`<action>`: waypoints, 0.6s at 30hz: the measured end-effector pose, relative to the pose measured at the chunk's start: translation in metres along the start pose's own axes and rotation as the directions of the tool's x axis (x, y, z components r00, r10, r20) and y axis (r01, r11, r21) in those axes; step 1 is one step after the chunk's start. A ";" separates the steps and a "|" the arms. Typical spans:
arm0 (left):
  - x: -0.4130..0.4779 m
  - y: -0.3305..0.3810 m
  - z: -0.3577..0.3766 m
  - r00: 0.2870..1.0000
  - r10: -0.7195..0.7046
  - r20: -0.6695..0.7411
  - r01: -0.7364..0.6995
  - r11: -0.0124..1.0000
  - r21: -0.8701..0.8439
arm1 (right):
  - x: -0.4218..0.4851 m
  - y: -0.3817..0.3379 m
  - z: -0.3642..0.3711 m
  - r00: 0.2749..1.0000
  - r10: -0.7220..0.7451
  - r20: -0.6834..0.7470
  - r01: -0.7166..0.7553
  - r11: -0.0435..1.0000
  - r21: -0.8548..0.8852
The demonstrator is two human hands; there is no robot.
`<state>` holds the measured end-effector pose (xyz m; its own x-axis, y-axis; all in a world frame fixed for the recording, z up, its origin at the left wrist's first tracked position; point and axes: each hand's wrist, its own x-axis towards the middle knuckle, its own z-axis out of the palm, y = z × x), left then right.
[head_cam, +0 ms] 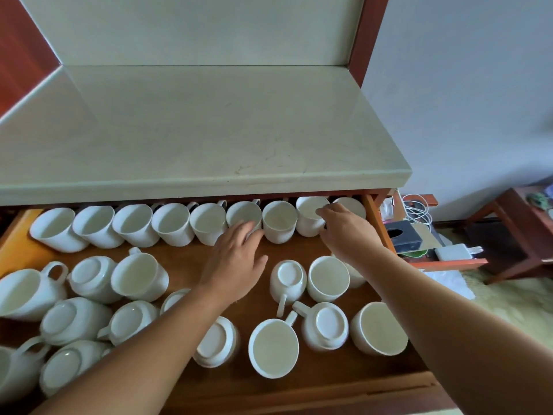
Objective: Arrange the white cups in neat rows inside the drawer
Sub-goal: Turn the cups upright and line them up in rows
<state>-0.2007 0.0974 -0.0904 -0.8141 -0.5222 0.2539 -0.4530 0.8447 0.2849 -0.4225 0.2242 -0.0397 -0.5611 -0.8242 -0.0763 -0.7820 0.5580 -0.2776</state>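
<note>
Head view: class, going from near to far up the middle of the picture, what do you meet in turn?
drawer's front edge → jumbled cups, some upside down → left hand → back row of upright cups → pale countertop → back panel

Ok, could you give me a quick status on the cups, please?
Left hand open, touching back row. Right hand gripping a back-row cup. Loose cups jumbled in front, some upside down.

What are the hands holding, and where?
The right hand grips a back-row cup by its rim and side. The left hand only touches the side of a second cup, holding nothing.
</note>
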 end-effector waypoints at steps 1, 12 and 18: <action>0.006 0.005 -0.001 1.000 0.013 0.012 -0.013 1.000 0.001 | 0.002 0.000 0.000 1.000 -0.021 0.019 0.021 1.000 -0.012; 0.097 0.070 0.025 0.959 0.076 0.273 -0.104 0.991 0.087 | 0.001 0.015 -0.011 1.000 -0.016 -0.019 0.016 1.000 -0.008; 0.102 0.065 0.039 0.985 0.026 0.173 -0.030 0.999 0.023 | 0.011 0.025 -0.033 0.961 0.214 0.174 -0.179 0.964 -0.195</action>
<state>-0.3270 0.1040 -0.0820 -0.8762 -0.4720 0.0973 -0.4363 0.8627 0.2558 -0.4570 0.2321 -0.0161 -0.6591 -0.6897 -0.2997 -0.7066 0.7044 -0.0673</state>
